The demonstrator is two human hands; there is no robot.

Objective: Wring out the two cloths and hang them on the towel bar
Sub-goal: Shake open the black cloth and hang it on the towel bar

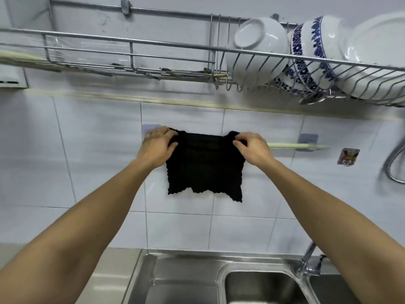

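Head view, facing a wall of white tiles [98, 150] above a stainless steel sink [186, 279].

Black cloth [205, 165]: hangs flat against the tiles, top edge at the level of the towel bar [293, 146], lower edge ragged and free, well above the sink. The bar is pale green and shows only to the right of the cloth, running to a clear adhesive bracket [308, 139]; a second bracket [149, 128] peeks out behind the left hand. Whether the cloth is draped over the bar cannot be told; the hands cover the top edge.

Left hand [156, 148]: fingers closed, pinching the cloth's upper left corner. Right hand [252, 150]: fingers closed, pinching the upper right corner. Both forearms bare, reaching up from the bottom corners of the frame.

Only one cloth can be made out for certain; a pale shape at the bottom edge in the right sink basin is too cropped to identify.

Room: a wire dish rack [285, 69] is mounted on the wall above, holding a white bowl [258, 51], blue-patterned bowls [313, 55] and a white plate [377, 55]. A small picture hook [348, 156] sits right of the bar. A metal shower hose [394, 165] loops at the far right. The faucet [308, 257] stands at the sink's back right.
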